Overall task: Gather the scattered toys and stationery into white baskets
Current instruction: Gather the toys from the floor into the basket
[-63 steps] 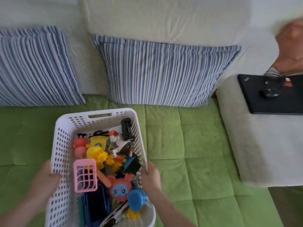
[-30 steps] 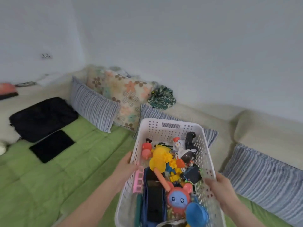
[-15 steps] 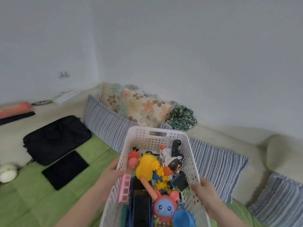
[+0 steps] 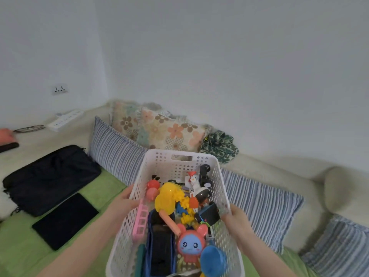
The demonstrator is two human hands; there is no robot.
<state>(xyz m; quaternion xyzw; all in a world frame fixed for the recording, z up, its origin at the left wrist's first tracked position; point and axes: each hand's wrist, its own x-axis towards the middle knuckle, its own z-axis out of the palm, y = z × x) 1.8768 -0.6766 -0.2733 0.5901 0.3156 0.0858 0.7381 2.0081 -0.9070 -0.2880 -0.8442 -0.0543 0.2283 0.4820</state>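
A white perforated basket (image 4: 165,162) is held up in front of me, above the green mattress. It is full of toys: a yellow scoop (image 4: 166,198), a pink ladder piece (image 4: 140,221), a blue-faced pink toy (image 4: 189,244), a blue cup (image 4: 213,260), a white chicken figure (image 4: 192,181) and a dark blue case (image 4: 159,250). My left hand (image 4: 123,203) grips the basket's left rim. My right hand (image 4: 235,218) grips the right rim.
On the green mattress (image 4: 30,246) to the left lie a black laptop bag (image 4: 50,176) and a black tablet (image 4: 65,220). Striped cushions (image 4: 259,206), a floral pillow (image 4: 165,130) and a green patterned cloth (image 4: 219,144) line the wall. A power strip (image 4: 65,117) and glasses (image 4: 30,128) lie on the ledge.
I lifted the basket off the mattress with both hands and turned left toward the room's corner. Both hands keep their grip on the rims.
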